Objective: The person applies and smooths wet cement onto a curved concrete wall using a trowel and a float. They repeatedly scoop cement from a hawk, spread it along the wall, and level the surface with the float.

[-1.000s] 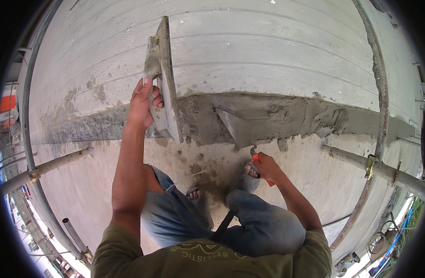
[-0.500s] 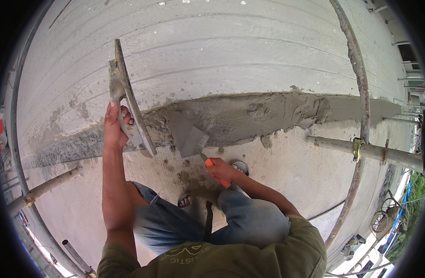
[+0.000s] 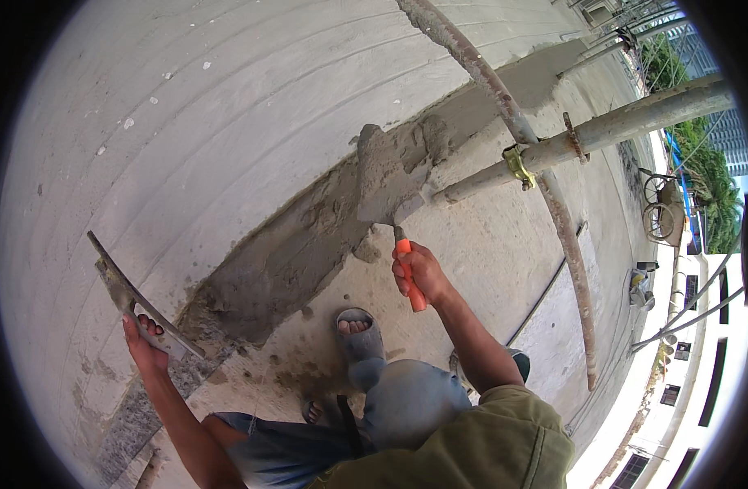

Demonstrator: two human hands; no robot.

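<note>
My left hand is wrapped round the handle of a plastering float, held edge-on beside the near left end of a wet mortar band. In my right hand is a trowel, gripped by its orange handle. Its blade is over the band's lower edge near the middle of the view, with grey mortar on and beyond it; I cannot tell how much rests on the blade. The band runs along the foot of the grooved pale wall, smooth in parts and lumpy near the trowel.
A mortar-crusted upright pole and a horizontal scaffold tube meet at a clamp to the right of the trowel. My sandalled foot stands on the concrete floor. A wheeled cart is farther right.
My view has swung to the right. The trowel has moved right along the band to the lumpy mortar. The float is still in my left hand, now lower left in view.
</note>
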